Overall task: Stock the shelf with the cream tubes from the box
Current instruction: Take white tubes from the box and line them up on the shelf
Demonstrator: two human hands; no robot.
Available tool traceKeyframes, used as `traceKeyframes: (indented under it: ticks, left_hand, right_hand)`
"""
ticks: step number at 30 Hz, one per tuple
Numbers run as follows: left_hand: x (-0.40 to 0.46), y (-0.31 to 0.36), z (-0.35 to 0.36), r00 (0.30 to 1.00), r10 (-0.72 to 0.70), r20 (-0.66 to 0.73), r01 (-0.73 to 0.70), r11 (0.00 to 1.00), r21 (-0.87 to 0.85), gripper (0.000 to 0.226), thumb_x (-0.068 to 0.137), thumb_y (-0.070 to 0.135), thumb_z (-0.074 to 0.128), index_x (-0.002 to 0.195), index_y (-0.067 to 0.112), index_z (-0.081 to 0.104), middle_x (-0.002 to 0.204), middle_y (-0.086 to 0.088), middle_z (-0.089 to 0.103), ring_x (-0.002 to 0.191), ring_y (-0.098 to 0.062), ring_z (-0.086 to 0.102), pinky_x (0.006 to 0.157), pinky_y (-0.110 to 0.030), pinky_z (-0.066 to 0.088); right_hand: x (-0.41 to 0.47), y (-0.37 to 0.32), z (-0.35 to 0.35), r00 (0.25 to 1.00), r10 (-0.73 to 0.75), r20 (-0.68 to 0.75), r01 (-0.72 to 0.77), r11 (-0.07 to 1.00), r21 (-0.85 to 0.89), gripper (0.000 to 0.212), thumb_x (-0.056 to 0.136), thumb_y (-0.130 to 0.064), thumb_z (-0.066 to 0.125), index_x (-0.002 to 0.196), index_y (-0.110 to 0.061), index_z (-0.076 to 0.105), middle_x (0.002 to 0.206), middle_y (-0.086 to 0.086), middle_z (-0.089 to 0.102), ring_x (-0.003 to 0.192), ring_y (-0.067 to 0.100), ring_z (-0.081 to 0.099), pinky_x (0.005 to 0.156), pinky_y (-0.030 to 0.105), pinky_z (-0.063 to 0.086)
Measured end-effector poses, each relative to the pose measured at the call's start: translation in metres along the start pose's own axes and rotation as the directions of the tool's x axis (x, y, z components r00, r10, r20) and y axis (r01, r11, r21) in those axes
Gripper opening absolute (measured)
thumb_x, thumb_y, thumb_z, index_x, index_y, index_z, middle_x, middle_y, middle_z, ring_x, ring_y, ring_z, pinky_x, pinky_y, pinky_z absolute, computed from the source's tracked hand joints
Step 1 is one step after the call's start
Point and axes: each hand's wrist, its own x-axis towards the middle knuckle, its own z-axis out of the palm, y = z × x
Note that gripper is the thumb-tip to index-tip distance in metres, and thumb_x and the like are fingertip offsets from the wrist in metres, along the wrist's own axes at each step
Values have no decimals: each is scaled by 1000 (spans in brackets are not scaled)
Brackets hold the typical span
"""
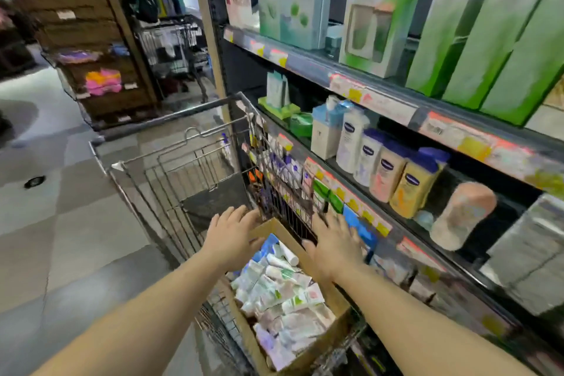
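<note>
A brown cardboard box (332, 299) sits in the near end of a wire shopping cart (171, 168). It is packed with several white, green and blue cream tubes (283, 290) lying in a heap. My left hand (232, 235) hovers over the box's far left corner, fingers spread and holding nothing. My right hand (335, 241) is spread over the box's far right rim, beside the shelf, also holding nothing. The shelf (360, 201) runs along the right.
The upper shelf carries green and teal gift boxes (293, 6). The middle shelf carries lotion bottles (390, 171) and a tipped peach bottle (464, 214). Price tags line the shelf edges. A wooden display rack (88, 49) and another cart (174, 43) stand across the tiled aisle.
</note>
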Motion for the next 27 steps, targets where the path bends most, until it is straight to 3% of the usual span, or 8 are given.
traceKeyframes:
  ticks: [6,11,15,18,21,24,27]
  left_hand:
    - [83,-59,69,959,187,213,-189,982,-15,67,88,56,51,145,26,36,147,-3,41,134,-26,39,107,-39,35]
    - [124,-69,133,877,310,368,-313,948,-54,66,89,58,49,145,25,34,150,-2,38,138,-25,34,111,-42,32]
    - [140,-57,185,795,392,463,-403,912,-80,66,92,53,49,147,22,31,146,-5,43,134,-27,39,104,-38,38]
    - [150,-52,224,755,409,513,-400,907,-134,64,93,46,52,148,21,32,147,-5,43,133,-27,40,104,-37,38]
    - [162,-49,259,732,410,544,-374,909,-183,57,91,40,54,143,22,39,139,-7,50,126,-30,45,98,-36,38]
    - [172,-49,280,736,395,549,-341,918,-203,50,85,42,51,130,20,49,123,-10,59,114,-33,53,88,-37,42]
    - [178,-48,298,762,373,530,-358,924,-135,35,89,28,53,123,21,53,119,-9,59,112,-32,54,87,-36,41]
  right_hand:
    - [49,-4,74,930,340,138,-354,930,99,58,93,-53,42,142,-22,35,146,8,39,136,29,33,110,44,32]
    - [44,12,118,782,560,275,-616,764,194,58,96,-48,43,148,-25,30,151,1,34,138,26,31,110,41,32]
    - [42,22,157,743,583,329,-661,716,225,49,97,-40,43,143,-25,38,144,2,43,131,25,39,105,34,36]
    - [50,25,188,722,599,348,-683,697,218,50,97,-38,45,144,-22,37,145,2,43,133,24,38,108,33,34]
    - [59,27,218,706,595,384,-696,685,216,49,98,-35,45,144,-21,36,144,4,44,130,25,40,100,32,36]
    - [62,28,238,706,579,407,-692,687,224,49,99,-35,42,145,-24,33,143,4,44,129,24,42,98,30,37]
    - [63,29,254,688,577,441,-705,676,215,52,100,-32,42,149,-20,28,152,4,33,136,24,36,107,33,33]
